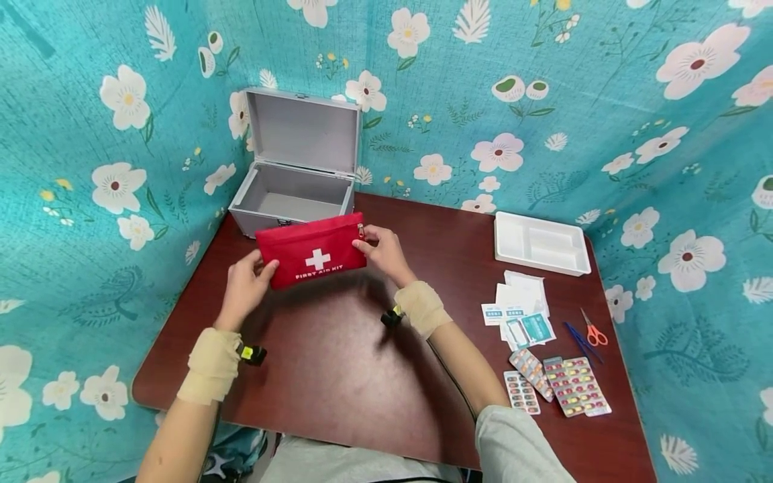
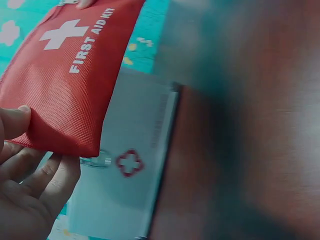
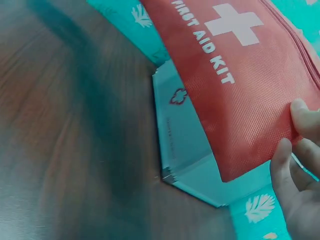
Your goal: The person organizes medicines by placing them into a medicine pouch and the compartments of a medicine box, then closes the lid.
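Observation:
A red first aid pouch (image 1: pixel 311 249) with a white cross and a zipper along its top is held up between both hands, in front of an open grey metal case (image 1: pixel 296 194). My left hand (image 1: pixel 244 282) pinches the pouch's left end, thumb on the front and fingers behind. At the zipper end, my right hand (image 1: pixel 386 251) grips the right edge between thumb and fingers. In the left wrist view the case's front (image 2: pixel 125 185) carries a small red-edged cross and a latch. The pouch hides part of the case's front in the head view.
On the right stand a white divided tray (image 1: pixel 541 245), several paper packets (image 1: pixel 524 302), orange-handled scissors (image 1: pixel 594 334), blue tweezers (image 1: pixel 581 341) and capsule blister packs (image 1: pixel 576 386). Flowered teal cloth (image 1: pixel 435 121) hangs behind and beside the dark wooden table (image 1: pixel 338 362).

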The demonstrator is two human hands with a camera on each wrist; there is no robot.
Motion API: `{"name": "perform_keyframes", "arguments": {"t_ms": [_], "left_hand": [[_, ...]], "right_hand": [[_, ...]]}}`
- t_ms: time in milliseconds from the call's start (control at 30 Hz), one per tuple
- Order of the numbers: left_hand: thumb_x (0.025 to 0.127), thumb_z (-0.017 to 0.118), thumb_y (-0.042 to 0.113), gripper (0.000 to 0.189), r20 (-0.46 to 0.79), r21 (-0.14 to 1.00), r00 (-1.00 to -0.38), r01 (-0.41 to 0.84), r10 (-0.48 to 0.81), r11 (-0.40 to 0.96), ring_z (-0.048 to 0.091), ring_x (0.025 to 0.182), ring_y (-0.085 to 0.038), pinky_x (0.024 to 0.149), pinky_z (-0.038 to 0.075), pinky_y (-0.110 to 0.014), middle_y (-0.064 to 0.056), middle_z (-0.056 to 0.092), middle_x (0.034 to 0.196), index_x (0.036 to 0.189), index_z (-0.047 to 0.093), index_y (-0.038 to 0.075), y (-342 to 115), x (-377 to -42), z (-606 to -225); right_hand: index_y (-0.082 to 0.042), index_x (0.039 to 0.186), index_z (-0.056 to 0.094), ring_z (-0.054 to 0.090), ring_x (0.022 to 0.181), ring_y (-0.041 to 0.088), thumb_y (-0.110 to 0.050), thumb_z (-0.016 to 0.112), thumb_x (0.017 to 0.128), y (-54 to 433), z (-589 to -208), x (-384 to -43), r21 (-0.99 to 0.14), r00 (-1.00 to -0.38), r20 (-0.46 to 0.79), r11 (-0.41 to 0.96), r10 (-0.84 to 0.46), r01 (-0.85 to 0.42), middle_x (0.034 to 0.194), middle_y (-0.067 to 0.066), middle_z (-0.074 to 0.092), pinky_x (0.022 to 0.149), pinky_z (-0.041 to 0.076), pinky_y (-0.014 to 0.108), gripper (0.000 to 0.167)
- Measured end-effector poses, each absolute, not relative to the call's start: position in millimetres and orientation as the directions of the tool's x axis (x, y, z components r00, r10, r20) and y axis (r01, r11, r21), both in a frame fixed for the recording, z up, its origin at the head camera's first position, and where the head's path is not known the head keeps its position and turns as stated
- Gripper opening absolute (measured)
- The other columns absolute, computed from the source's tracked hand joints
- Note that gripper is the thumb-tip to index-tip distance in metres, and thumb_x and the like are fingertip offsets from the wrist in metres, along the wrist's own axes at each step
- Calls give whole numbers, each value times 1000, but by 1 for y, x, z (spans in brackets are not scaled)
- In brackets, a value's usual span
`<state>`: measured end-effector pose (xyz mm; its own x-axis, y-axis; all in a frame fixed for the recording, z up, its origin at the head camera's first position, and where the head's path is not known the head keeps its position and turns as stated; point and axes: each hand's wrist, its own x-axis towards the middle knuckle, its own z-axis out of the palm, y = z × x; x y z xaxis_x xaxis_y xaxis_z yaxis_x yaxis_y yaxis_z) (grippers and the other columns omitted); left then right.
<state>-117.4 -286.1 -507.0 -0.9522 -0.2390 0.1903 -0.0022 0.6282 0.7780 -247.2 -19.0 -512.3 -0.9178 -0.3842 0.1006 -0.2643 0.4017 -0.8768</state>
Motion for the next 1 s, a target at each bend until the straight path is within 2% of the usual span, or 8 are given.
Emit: {"name": "perform_keyframes", "arguments": {"t_ms": [100, 167, 300, 433, 600, 800, 900, 1000], "left_hand": [[98, 63, 17, 26, 183, 776, -952, -14, -246, 630, 70, 90, -34, 68, 48, -9, -26, 72, 109, 111, 66, -5, -297, -135, -495], [99, 61, 18, 28, 175, 776, -952, -23, -250, 630, 71, 92, -34, 69, 45, -6, -26, 72, 110, 113, 65, -5, -304, -148, -489], [99, 60, 20, 33, 154, 772, -953, -49, -260, 634, 71, 98, -38, 82, 59, -32, -27, 71, 113, 117, 64, -7, -318, -175, -478], [101, 57, 21, 40, 98, 776, -954, -106, -284, 621, 67, 109, -43, 104, 49, -54, -30, 67, 120, 127, 59, -9, -332, -204, -469], [101, 55, 27, 55, 13, 753, -959, -178, -285, 633, 58, 117, -45, 104, 48, -57, -32, 58, 131, 141, 43, -8, -346, -241, -459], [97, 60, 33, 82, -86, 696, -983, -175, -162, 697, 42, 134, -47, 113, 39, -61, -33, 38, 148, 154, 17, -7, -357, -277, -455], [97, 58, 34, 90, -154, 640, -980, -195, -124, 744, 32, 139, -49, 116, 33, -63, -35, 29, 150, 156, 3, -6, -357, -289, -457], [98, 53, 36, 92, -238, 573, -965, -229, -107, 787, 24, 141, -50, 118, 30, -64, -38, 21, 152, 156, -3, -7, -357, -297, -462]], "right_hand": [[-2, 116, 68, 71, 97, 27, -16, 74, 90, -27, -505, -257, -857, -914, 103, 431, -393, -282, 106, 16, 75, 89, 61, 38, 29], [-3, 120, 66, 71, 99, 27, -17, 73, 91, -32, -501, -263, -844, -913, 103, 451, -396, -291, 110, 15, 74, 91, 60, 39, 33], [-4, 125, 65, 71, 99, 25, -19, 71, 92, -45, -495, -277, -822, -915, 90, 489, -394, -292, 111, 14, 74, 90, 60, 37, 37], [-4, 126, 65, 70, 93, 23, -20, 70, 93, -59, -487, -294, -804, -921, 73, 524, -384, -282, 105, 13, 75, 85, 60, 34, 37], [-1, 135, 60, 69, 88, 26, -19, 69, 94, -80, -472, -317, -761, -932, 40, 594, -360, -262, 99, 16, 74, 76, 58, 34, 46], [0, 135, 58, 69, 85, 24, -20, 67, 95, -103, -463, -336, -691, -937, -2, 679, -348, -250, 94, 15, 73, 73, 56, 30, 47], [1, 144, 47, 70, 89, 24, -20, 68, 94, -112, -465, -342, -666, -943, -39, 712, -332, -223, 99, 15, 73, 79, 58, 31, 58], [-5, 150, 37, 69, 102, 26, -19, 69, 93, -120, -469, -345, -628, -938, -95, 751, -335, -205, 116, 15, 70, 89, 57, 33, 67]]}}
